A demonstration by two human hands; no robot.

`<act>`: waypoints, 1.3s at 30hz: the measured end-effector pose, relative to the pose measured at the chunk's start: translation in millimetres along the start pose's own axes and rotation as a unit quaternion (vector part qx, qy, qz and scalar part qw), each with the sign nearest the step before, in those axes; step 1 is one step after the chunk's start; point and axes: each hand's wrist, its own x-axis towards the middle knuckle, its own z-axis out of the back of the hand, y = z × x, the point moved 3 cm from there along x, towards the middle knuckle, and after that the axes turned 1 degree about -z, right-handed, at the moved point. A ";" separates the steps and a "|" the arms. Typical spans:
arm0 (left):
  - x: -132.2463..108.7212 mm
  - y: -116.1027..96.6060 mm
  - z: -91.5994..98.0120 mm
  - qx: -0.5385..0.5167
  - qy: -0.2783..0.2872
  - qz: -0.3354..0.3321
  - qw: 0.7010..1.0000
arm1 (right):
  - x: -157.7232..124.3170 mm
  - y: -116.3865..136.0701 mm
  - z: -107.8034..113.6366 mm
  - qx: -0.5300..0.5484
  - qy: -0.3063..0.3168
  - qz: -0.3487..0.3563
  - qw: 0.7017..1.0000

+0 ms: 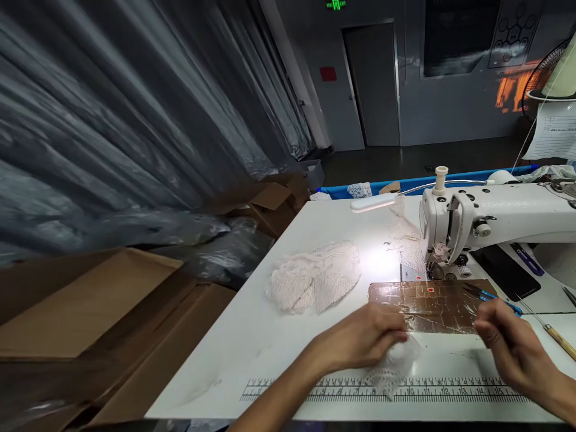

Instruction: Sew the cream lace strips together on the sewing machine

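Observation:
My left hand (373,336) is closed on a small piece of white lace fabric (391,369), which hangs over the printed ruler (432,391) at the table's front. To its right, my right hand (513,345) is curled with thumb and fingers together; whether anything is between them is hidden. Just beyond its knuckles lie blue-handled thread snips (486,294), partly on a brown taped plate (418,300). A pile of pale lace pieces (315,276) rests left of the sewing machine (508,210). More lace (409,240) lies by the needle.
A black phone (506,270) lies under the machine arm, with a wooden-handled awl (560,341) to the right. The lamp (373,203) lights the tabletop. Cardboard boxes (90,300) stand left of the table. A blue-edged trough (342,192) runs along the back.

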 end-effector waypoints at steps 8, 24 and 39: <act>20.1 10.6 -5.4 -0.106 -0.051 0.088 0.989 | 14.6 -11.1 -19.4 0.013 0.156 -0.109 0.982; -3.7 -17.2 -34.9 0.244 -0.318 -0.054 0.914 | 25.3 -12.6 -33.8 0.272 0.127 -0.327 0.896; -4.4 -21.9 -31.3 0.034 -0.301 -0.008 0.953 | 14.0 -7.7 -18.0 0.157 0.185 -0.268 0.932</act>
